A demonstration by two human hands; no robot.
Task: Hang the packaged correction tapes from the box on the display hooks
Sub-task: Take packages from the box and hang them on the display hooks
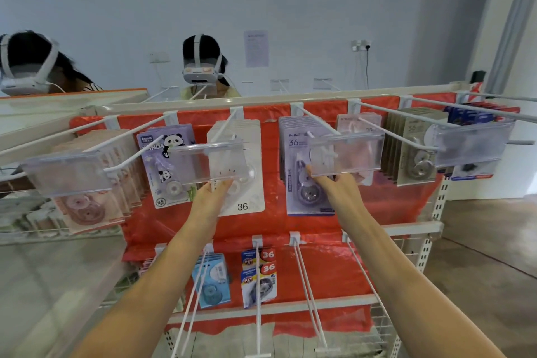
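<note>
**Two hands up at the top row of hooks**

Two bare arms of mine reach over the lower hooks (pixel 308 293), some bare, one carrying blue-and-yellow packs marked "36" and "PET" (pixel 259 276), another pale blue packs (pixel 213 282). My left hand (pixel 213 193) pinches the bottom of the white pack (pixel 242 183) printed "36", hanging at the front of its hook. My right hand (pixel 338 187) curls its fingers up at the lower edge of a clear label holder (pixel 345 154), just beside the lilac packs (pixel 303 174) reading "BaBa" and "36"; whether it grips the holder or a pack I cannot tell. Those clear holders hang in front of the packs. Left of mine hangs a "PANDA" pack (pixel 168 166). Red backing (pixel 270 221) covers the white rack. Beyond it, two people in headsets (pixel 200 67) face a pale wall (pixel 290 9).
</note>
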